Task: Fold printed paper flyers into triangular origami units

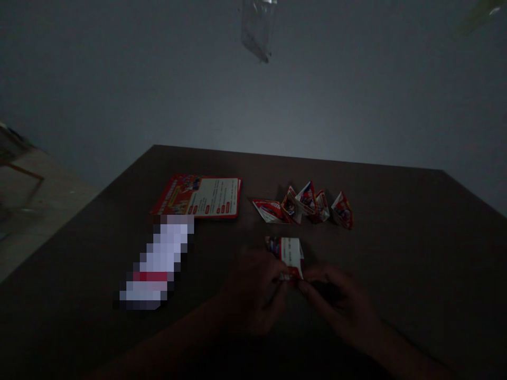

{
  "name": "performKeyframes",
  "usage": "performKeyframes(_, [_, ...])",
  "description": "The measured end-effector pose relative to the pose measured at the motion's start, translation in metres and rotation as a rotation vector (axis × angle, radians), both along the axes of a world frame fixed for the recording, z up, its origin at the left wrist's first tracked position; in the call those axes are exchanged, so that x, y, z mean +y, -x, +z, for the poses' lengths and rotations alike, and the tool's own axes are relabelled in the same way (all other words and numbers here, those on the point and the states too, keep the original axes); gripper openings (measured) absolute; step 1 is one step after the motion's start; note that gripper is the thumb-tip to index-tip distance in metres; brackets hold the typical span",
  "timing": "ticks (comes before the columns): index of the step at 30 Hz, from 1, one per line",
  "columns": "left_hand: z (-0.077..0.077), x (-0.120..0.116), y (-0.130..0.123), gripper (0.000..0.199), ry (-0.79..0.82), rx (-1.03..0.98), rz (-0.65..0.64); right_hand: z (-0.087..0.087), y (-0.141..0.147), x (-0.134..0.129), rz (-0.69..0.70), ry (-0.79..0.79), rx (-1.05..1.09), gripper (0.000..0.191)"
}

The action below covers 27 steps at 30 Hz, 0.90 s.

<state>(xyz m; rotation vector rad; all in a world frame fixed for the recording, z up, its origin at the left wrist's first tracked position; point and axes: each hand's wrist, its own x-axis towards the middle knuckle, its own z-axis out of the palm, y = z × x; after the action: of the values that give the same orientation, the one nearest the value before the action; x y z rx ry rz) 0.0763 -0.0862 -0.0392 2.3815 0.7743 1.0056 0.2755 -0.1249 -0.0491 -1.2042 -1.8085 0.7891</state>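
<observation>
Between my hands is a small folded piece of printed paper (292, 252), red, white and dark. My left hand (257, 290) grips its near left edge, fingers closed. My right hand (340, 298) pinches the near right corner between thumb and index finger. Just beyond them on the table lie several folded paper pieces (307, 199) in red and white, standing in angular shapes close together. One more folded paper piece (343, 210) sits slightly apart at their right. The light is dim, so the hands' finer details are dark.
A stack of red and white printed sheets (216, 198) lies at the left back of the dark table (415, 227). Nearer, a pixelated pale, long object (156, 258) lies aslant. A pale wall (336, 95) rises behind, with a clear plastic piece (258, 29) on it.
</observation>
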Motion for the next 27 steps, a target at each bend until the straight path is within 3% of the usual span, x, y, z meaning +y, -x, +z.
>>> performKeyframes(3, [-0.006,0.006,0.001,0.022,0.098,-0.247,0.323,-0.003,0.0,0.0,-0.082,0.119,0.099,0.003])
performKeyframes(5, [-0.007,0.011,0.001,0.032,0.351,-0.379,0.443,-0.004,0.0,0.0,-0.098,0.186,0.167,0.006])
performKeyframes(6, [-0.007,0.014,0.001,0.037,0.517,-0.425,0.423,-0.003,0.001,0.0,-0.094,0.211,0.195,0.007])
performKeyframes(9, [-0.006,0.016,-0.001,0.032,0.982,-0.463,0.162,0.0,0.004,-0.001,-0.043,0.284,0.276,0.009])
performKeyframes(11, [-0.005,0.015,-0.002,0.025,1.118,-0.395,0.057,0.003,0.005,-0.001,-0.009,0.348,0.309,0.01])
performKeyframes(18, [0.0,0.007,-0.004,0.022,1.083,-0.296,0.121,0.009,0.008,0.001,0.042,0.486,0.361,0.021])
performKeyframes(22, [0.001,0.007,-0.003,0.02,1.069,-0.295,0.165,0.007,0.006,0.004,0.102,0.489,0.321,0.018])
performKeyframes(27, [-0.001,0.004,-0.003,0.022,1.044,-0.262,0.129,0.008,0.006,0.005,0.131,0.474,0.298,0.019])
